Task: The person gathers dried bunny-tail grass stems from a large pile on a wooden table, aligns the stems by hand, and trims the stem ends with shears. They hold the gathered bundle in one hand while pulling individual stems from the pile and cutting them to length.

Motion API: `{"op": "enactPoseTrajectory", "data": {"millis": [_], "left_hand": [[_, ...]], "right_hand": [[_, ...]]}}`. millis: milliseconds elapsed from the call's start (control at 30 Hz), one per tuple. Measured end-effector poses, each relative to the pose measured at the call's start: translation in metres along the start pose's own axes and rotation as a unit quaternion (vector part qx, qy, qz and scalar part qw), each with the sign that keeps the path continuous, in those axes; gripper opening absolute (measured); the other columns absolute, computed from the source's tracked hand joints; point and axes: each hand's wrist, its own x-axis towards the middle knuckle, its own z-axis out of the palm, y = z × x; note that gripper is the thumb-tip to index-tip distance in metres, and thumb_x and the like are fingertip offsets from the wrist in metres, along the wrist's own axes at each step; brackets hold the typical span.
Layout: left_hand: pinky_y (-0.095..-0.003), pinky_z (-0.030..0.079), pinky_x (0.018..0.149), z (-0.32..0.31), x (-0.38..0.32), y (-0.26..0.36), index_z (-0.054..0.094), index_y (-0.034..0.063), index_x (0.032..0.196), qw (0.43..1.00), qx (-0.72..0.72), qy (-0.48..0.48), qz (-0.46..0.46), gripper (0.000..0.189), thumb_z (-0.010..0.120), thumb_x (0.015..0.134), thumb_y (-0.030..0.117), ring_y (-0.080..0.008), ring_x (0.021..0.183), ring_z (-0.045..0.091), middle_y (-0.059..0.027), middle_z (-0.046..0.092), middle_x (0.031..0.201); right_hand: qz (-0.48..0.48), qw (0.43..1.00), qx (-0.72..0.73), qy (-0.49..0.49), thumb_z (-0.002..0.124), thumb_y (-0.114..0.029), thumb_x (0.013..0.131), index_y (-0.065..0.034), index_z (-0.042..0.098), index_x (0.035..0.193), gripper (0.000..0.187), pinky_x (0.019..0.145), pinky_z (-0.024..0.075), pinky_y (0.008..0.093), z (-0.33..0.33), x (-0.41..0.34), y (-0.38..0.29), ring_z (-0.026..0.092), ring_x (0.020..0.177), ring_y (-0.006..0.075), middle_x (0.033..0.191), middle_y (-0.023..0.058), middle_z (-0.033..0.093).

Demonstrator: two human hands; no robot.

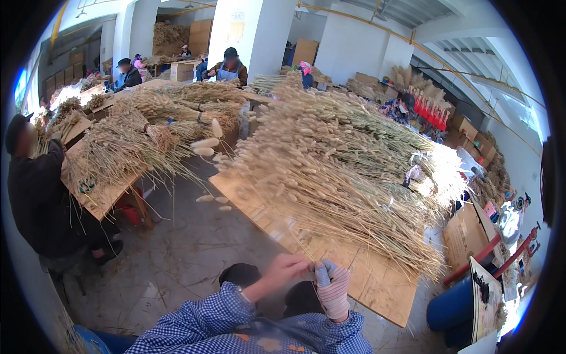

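Observation:
In front of my lap, my right hand point(332, 285) wears a striped knit glove and has its fingers closed around thin dried grass stems point(305, 246). They slant up and left over the table edge. My bare left hand point(285, 274) is blurred, its fingertips close by the stems at my right thumb; whether it pinches anything I cannot tell. Several fluffy bunny-tail grass heads point(205, 143) stand out beyond the table's left corner; which stems carry them is unclear. Beyond my hands, a large heap of bunny-tail grass point(318, 163) lies on the wooden table point(389, 287), cut ends towards the right.
At left, a person point(35, 186) in dark clothes sits at another table point(104, 194) with tied dried-grass bundles point(128, 132). More people work behind. A blue barrel point(451, 305), red metal bars point(473, 259) and a cardboard box point(468, 234) stand right. Loose stems litter the floor point(177, 261).

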Motion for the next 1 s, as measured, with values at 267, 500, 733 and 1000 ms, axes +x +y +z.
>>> {"op": "enactPoseTrajectory", "data": {"millis": [267,500,733,1000], "left_hand": [[-0.0188,0.033,0.05,-0.019,0.01,0.015,0.065,-0.0012,0.091,0.991,-0.103,0.075,0.041,0.022,0.051,0.097,0.014,-0.004,0.056,0.044,-0.0021,0.059,0.074],[-0.0196,0.04,0.046,-0.037,0.01,0.026,0.062,-0.0019,0.098,0.969,-0.168,0.141,0.115,0.017,0.049,0.098,0.01,-0.0085,0.054,0.053,-0.0055,0.063,0.074],[-0.0213,0.042,0.045,-0.032,0.006,0.028,0.057,-0.0016,0.096,0.976,-0.135,0.144,0.096,0.01,0.053,0.096,0.007,-0.011,0.052,0.056,-0.0068,0.063,0.072],[-0.0213,0.038,0.042,-0.032,0.003,0.031,0.052,0.0017,0.097,0.974,-0.152,0.137,0.099,0.005,0.053,0.093,0.006,-0.0108,0.047,0.047,-0.0072,0.056,0.065]], "right_hand": [[0.0,0.998,-0.067,-0.018,0.055,-0.016,0.09,-0.0046,0.059,0.074,0.021,0.048,0.0426,0.0371,0.0,0.012,0.007,0.056,0.051,0.0321,0.061,0.0153,0.059],[0.093,0.994,0.052,-0.035,0.057,-0.02,0.093,-0.0003,0.065,0.076,0.027,0.051,0.0407,0.0264,0.002,0.005,0.035,0.053,0.053,0.0142,0.061,0.005,0.059],[0.079,0.996,0.018,-0.027,0.057,-0.019,0.094,0.0027,0.067,0.078,0.029,0.052,0.0406,0.022,0.002,0.008,0.034,0.053,0.056,0.0072,0.063,0.001,0.059],[0.082,0.996,0.024,0.002,0.057,-0.02,0.093,0.0003,0.063,0.074,0.028,0.049,0.0407,0.0263,0.002,0.006,0.029,0.053,0.051,0.0116,0.059,0.005,0.058]]}}
